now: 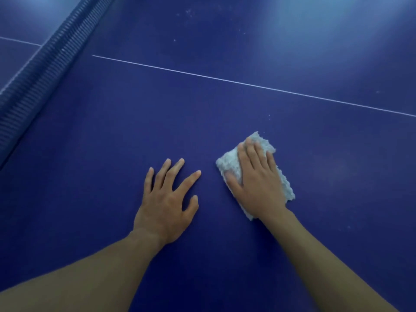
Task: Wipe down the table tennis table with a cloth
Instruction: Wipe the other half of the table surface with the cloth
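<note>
Now, head view only. Blue counter [101, 143] fills the frame. Flat on its bare surface lies the left hand [166, 206], fingers straight and spread, holding nothing; it looks like a brace. Just beside it is the right hand [256, 179], palm down on the cloth [227, 161], fingers straight, thumb along the cloth's inner edge. It presses rather than grips.

The cloth is pale grey and fluffy, folded into a rough pad. Frayed edges show past the fingertips and along the outer side of the right hand. It lies flat on the counter, under and around that hand.

Beyond both hands a thin white line [225, 80] crosses the counter. Well past the left hand the net [40, 70] runs diagonally. A few pale specks [269, 117] sit just beyond the right fingertips, short of the line; farther specks [189, 12] lie well past it.

Handling, as judgement:
- **Cloth:** it looks light, soft and limp, and would likely bunch or unfold if pushed from one edge.
- **Hold:** best is a flat palm over the pad's middle, fingers toward the leading edge, thumb catching the side.
- **Counter:** it looks hard and smooth, so the pad should glide and will want steady downward pressure.
- **Progress:** the specks ahead of the right hand suggest that patch is not yet wiped.
</note>
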